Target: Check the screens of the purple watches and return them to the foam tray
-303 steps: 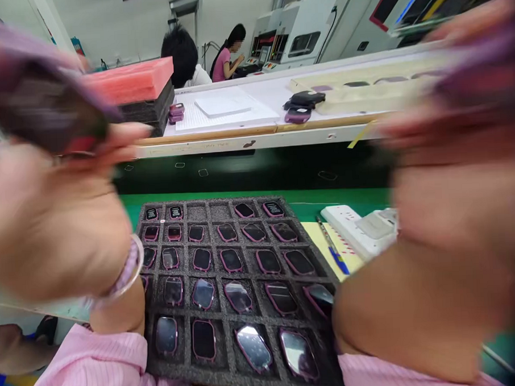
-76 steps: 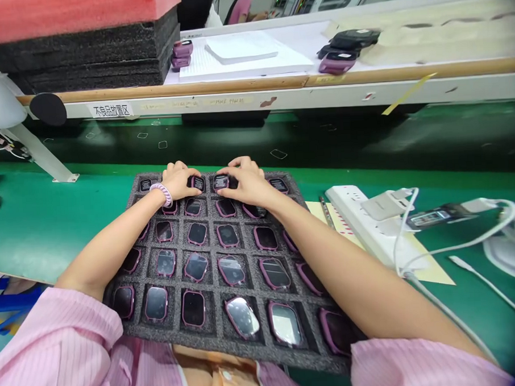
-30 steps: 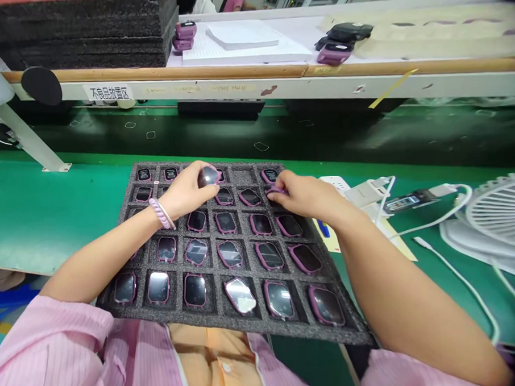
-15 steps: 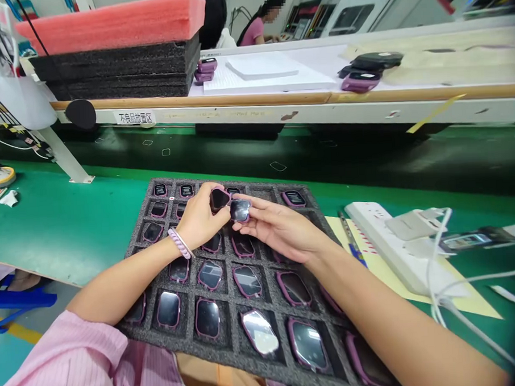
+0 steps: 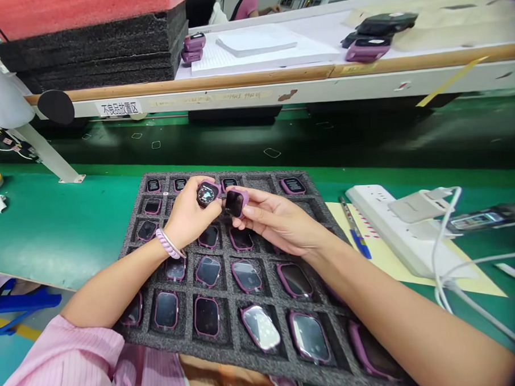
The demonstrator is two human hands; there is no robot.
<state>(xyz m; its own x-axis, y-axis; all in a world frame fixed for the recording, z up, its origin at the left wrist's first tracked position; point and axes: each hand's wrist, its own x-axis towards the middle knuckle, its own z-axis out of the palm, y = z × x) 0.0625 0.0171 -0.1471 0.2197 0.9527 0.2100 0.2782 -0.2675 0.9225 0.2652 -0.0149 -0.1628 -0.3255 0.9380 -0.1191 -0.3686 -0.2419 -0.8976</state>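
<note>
My left hand (image 5: 193,212) grips a purple smartwatch (image 5: 208,193) whose round dial is lit. Close beside it, my right hand (image 5: 275,218) pinches another purple smartwatch (image 5: 236,203) with a dark screen, tilted toward the left. Both are held above the far half of a grey foam tray (image 5: 230,353). Square pockets in the tray hold more purple watch bodies, such as one smartwatch (image 5: 207,316) in the near row. Along the far row, one watch (image 5: 293,185) shows lines of text. My forearms and hands cover some pockets.
A white power strip (image 5: 382,227) with cables lies right of the tray, by a pen (image 5: 356,234) on yellow paper. Behind runs a shelf (image 5: 304,88) carrying stacked foam (image 5: 93,58), paper (image 5: 255,45) and more watches (image 5: 367,47). A person in pink (image 5: 246,4) sits beyond.
The watch in my left hand now shows a lit dial where its screen was dark. The right-hand watch has turned, its screen going from bright reflection to dark. The view has shifted slightly.
</note>
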